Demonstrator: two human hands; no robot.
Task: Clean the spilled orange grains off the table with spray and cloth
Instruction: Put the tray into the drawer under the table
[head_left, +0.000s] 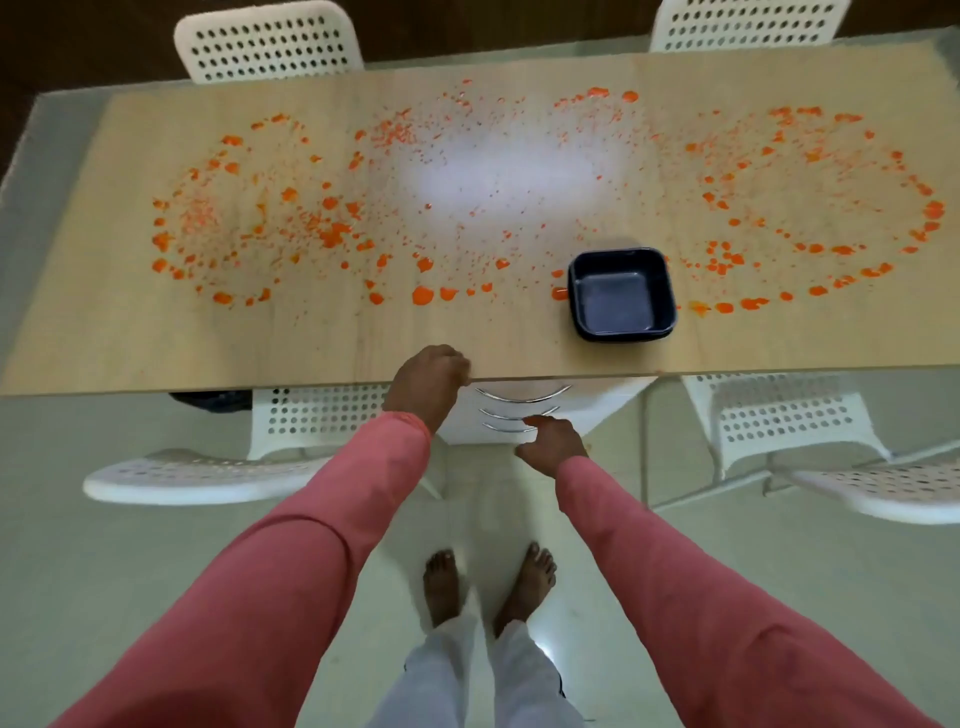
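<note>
Head view. Orange grains (332, 234) lie scattered in rings and patches across the wooden tabletop (130, 338), from left to right of the frame. Dark square dish (621, 296) sits right of centre, near the front edge. Left hand (428, 382) at centre, fingers curled over the tabletop's near edge. Right hand (553, 444) just below it, fingers loosely bent, holding nothing, beside curved metal handles (519, 402) of a white drawer unit (602, 410).

Pale glossy floor (156, 571), white perforated chairs (270, 44), white drawer unit (524, 410)
</note>
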